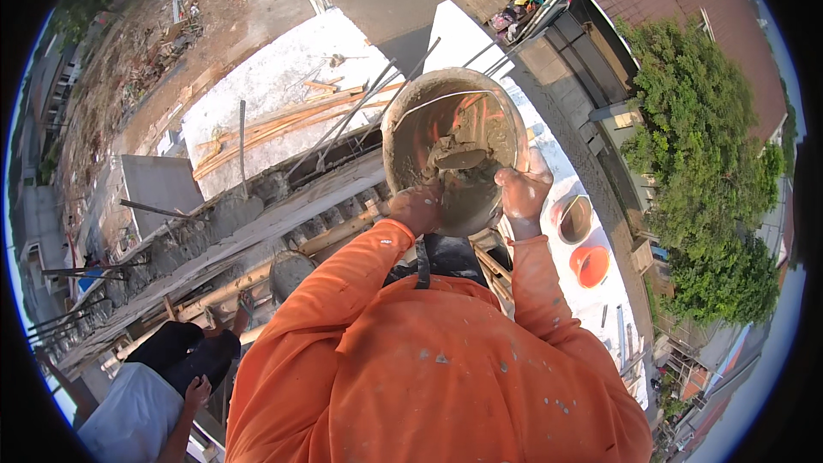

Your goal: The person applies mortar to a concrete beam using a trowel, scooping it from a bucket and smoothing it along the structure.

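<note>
A mortar-caked bucket (397, 133) is in front of me, its mouth turned up toward me. Grey wet mortar (484, 133) lies inside, with a flat, rounded, mortar-coated piece (461, 159) resting in it, perhaps a trowel blade. A thin pale wire handle (446, 96) crosses the far part of the mouth. My left hand (417, 208) is closed at the near left rim, its fingertips partly hidden. On the right side, my right hand (525, 187) grips the rim with bent fingers.
White ledge at right holds a grey bucket (574, 218) and an orange bucket (590, 266). Bare rebar (351, 116) sticks up beyond wooden strips (283, 130). Another person (150, 403) stands at lower left. A round mortar-coated pan (291, 274) lies near my left arm.
</note>
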{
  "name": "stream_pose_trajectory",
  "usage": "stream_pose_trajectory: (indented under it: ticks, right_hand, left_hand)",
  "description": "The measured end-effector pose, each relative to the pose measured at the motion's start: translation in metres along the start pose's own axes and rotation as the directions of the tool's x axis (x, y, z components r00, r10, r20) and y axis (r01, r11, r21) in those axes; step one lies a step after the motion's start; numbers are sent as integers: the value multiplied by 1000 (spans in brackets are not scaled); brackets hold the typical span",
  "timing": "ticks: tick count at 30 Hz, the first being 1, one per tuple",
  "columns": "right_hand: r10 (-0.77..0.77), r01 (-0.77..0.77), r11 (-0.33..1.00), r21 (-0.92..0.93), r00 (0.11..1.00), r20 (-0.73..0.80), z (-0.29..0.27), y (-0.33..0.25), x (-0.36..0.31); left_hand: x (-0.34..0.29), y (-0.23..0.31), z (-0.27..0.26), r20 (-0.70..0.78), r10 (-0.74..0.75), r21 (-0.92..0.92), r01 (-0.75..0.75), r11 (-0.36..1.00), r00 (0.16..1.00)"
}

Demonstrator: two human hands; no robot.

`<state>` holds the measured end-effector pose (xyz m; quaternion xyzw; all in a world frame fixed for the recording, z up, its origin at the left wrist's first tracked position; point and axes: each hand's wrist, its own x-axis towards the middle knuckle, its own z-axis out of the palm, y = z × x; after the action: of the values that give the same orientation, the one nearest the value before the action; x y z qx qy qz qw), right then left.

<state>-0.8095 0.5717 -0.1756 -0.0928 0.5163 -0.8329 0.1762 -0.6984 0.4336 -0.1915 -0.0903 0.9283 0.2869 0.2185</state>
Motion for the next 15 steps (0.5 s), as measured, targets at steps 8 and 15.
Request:
stream_pose_trajectory:
  ticks: [8,15]
  right_hand:
    - [-48,47,995,-90,999,-9,25,-7,1]
    - [-51,35,944,-327,998,-40,6,2,9]
  left_hand:
    - [38,-21,25,-150,-155,138,176,975,977]
    - [15,-2,-14,-378,-61,271,173,947,924]
